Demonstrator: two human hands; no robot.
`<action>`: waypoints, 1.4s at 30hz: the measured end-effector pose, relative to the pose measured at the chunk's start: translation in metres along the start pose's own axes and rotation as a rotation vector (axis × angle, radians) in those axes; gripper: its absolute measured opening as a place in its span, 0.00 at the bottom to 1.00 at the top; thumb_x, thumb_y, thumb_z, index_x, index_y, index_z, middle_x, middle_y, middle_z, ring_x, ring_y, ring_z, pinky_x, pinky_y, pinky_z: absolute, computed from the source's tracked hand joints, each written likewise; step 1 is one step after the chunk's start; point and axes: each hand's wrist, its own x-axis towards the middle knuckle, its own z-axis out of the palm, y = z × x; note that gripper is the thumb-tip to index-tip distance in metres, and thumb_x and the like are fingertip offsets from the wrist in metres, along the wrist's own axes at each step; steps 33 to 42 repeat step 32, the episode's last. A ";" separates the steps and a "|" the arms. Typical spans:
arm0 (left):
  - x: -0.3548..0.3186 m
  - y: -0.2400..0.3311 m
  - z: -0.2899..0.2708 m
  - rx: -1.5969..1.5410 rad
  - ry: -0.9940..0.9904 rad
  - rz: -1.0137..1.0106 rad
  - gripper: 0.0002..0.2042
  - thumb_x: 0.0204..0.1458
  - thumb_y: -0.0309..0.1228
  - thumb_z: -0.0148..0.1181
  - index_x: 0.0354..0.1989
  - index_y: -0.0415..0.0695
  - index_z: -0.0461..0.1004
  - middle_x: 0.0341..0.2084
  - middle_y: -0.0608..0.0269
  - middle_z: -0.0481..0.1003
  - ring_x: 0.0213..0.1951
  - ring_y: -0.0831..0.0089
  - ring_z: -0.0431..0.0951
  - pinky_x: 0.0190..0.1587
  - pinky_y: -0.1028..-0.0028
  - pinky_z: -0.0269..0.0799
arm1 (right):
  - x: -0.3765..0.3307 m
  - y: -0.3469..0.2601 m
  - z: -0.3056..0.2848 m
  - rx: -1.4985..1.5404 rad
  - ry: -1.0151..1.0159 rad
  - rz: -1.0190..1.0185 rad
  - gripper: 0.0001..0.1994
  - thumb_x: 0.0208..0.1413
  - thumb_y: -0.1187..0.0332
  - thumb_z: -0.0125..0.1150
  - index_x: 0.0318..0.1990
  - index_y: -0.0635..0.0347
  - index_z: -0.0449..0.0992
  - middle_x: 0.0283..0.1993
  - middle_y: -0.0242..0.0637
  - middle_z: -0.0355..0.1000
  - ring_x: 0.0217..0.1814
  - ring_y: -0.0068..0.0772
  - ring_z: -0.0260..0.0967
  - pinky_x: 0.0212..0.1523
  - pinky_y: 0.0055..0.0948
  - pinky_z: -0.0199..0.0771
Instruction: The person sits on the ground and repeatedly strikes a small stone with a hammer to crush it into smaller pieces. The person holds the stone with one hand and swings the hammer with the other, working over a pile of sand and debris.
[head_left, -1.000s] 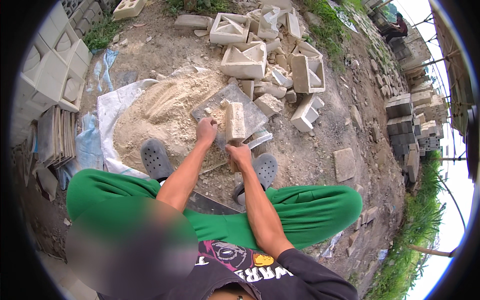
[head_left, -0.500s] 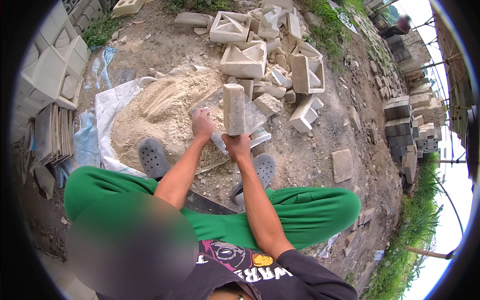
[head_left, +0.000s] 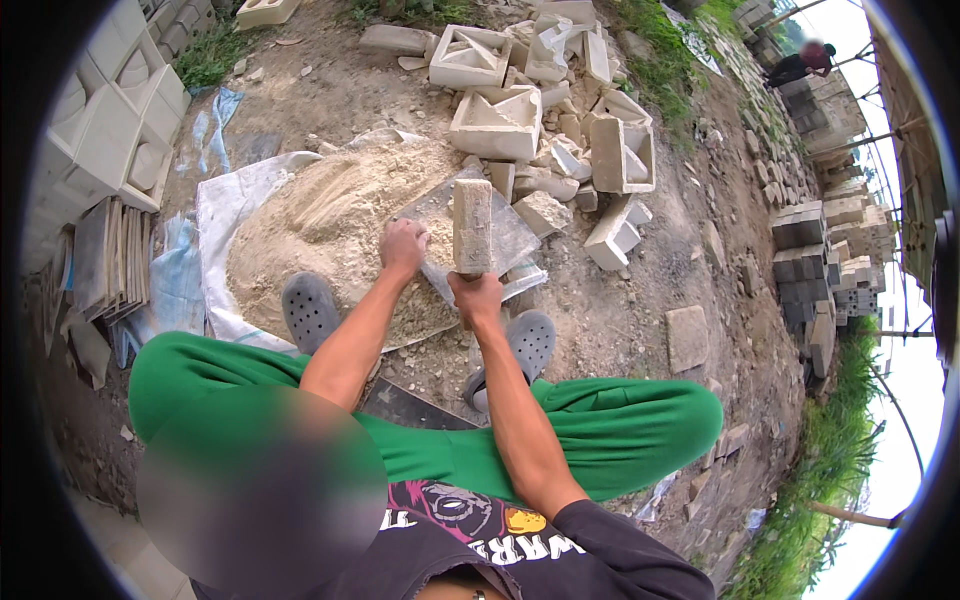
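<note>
My right hand (head_left: 478,297) grips the lower end of a pale rectangular block (head_left: 472,222) and holds it upright over a flat grey plate (head_left: 516,243) lying on the ground. My left hand (head_left: 403,248) is closed on the plate's left edge, right beside a heap of sand (head_left: 320,225). The sand lies on a white sack sheet (head_left: 222,205). I sit low, with green trousers and grey clogs (head_left: 308,308) on either side of the plate.
Broken hollow concrete blocks (head_left: 497,122) are piled behind the plate. Pale moulded blocks (head_left: 105,135) and a stack of flat tiles (head_left: 112,258) stand at the left. Grey paver stacks (head_left: 808,270) line the right, and a person (head_left: 808,60) bends far off.
My right hand has lifted the block a little higher over the plate. My left hand has slid slightly up and left along the plate's edge.
</note>
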 end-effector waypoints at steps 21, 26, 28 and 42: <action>-0.010 0.015 0.030 -0.134 0.036 0.038 0.08 0.56 0.33 0.60 0.40 0.54 0.85 0.40 0.63 0.80 0.47 0.61 0.76 0.52 0.62 0.73 | -0.004 -0.042 -0.045 0.098 -0.035 0.019 0.17 0.47 0.61 0.68 0.36 0.70 0.82 0.26 0.47 0.80 0.23 0.35 0.79 0.28 0.33 0.78; -0.013 0.023 0.015 -0.066 -0.090 0.040 0.09 0.53 0.36 0.64 0.41 0.57 0.86 0.41 0.66 0.80 0.46 0.62 0.76 0.52 0.63 0.73 | -0.007 0.036 -0.003 -0.095 -0.112 0.117 0.20 0.46 0.57 0.69 0.32 0.71 0.81 0.26 0.46 0.78 0.22 0.36 0.78 0.27 0.35 0.77; -0.013 0.019 0.011 -0.050 -0.095 0.039 0.09 0.52 0.38 0.66 0.41 0.58 0.86 0.41 0.68 0.80 0.46 0.62 0.76 0.52 0.63 0.73 | -0.007 0.029 -0.006 -0.041 -0.163 0.230 0.20 0.45 0.57 0.70 0.31 0.71 0.81 0.25 0.44 0.78 0.21 0.36 0.77 0.27 0.35 0.78; -0.013 0.012 0.014 -0.056 -0.105 0.064 0.09 0.51 0.39 0.67 0.40 0.59 0.86 0.41 0.66 0.80 0.47 0.61 0.75 0.54 0.61 0.72 | -0.004 0.001 -0.026 0.093 -0.111 0.162 0.14 0.49 0.63 0.68 0.36 0.66 0.83 0.26 0.43 0.78 0.24 0.36 0.80 0.27 0.34 0.80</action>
